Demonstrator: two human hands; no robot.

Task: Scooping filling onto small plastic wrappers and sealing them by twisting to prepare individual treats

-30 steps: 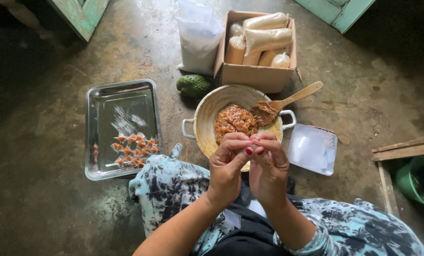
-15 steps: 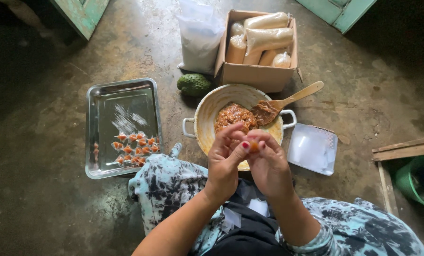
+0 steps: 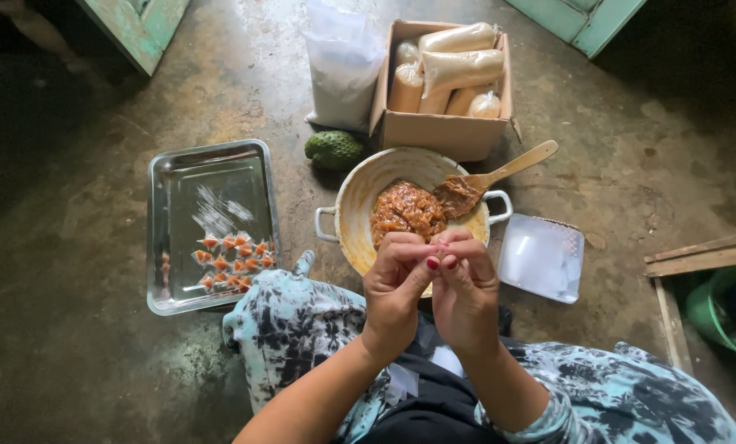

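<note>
My left hand (image 3: 394,286) and my right hand (image 3: 467,289) meet fingertip to fingertip above my lap, pinching a tiny piece that the fingers almost hide. Just beyond them stands a cream two-handled pan (image 3: 350,205) holding a brown-orange paste (image 3: 405,210). A wooden spoon (image 3: 516,167) rests in the paste, its handle pointing to the right. To the left lies a metal tray (image 3: 212,173) with several small orange wrapped pieces (image 3: 232,259) at its near end.
A cardboard box (image 3: 438,131) of filled plastic bags stands behind the pan, with a white plastic sack (image 3: 343,66) and a green bumpy fruit (image 3: 333,150) beside it. Clear plastic sheets (image 3: 541,259) lie to the right. Wooden planks (image 3: 701,253) and a green bucket (image 3: 730,308) sit far right.
My fingertips have closed tighter together. The orange piece seen between them half a second ago is now mostly covered. Nothing else has moved.
</note>
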